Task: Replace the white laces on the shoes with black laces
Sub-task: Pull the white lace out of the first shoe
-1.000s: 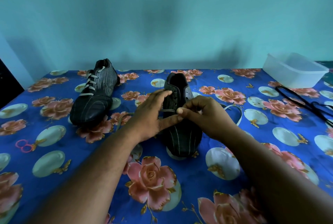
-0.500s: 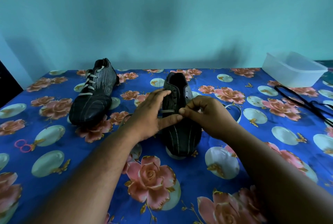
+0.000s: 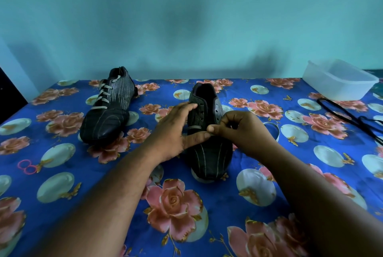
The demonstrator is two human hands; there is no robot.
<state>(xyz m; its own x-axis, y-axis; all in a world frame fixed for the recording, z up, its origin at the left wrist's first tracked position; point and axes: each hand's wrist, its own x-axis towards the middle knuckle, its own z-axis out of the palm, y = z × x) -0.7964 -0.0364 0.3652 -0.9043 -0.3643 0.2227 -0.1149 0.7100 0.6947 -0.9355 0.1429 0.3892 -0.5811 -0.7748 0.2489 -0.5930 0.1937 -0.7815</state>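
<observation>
Floral table against a teal wall. Your left hand rests spread on the shoe; your right hand pinches its white lace.

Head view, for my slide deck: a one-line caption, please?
Right hand pinches the last white lace from the near shoe, left hand steadying.

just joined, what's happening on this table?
A person is unlacing the near shoe. The left hand steadies it while the right hand pinches the white lace, of which only the lowest crossing remains. The far shoe is still fully laced in white. Black laces lie by a plastic container.
</observation>
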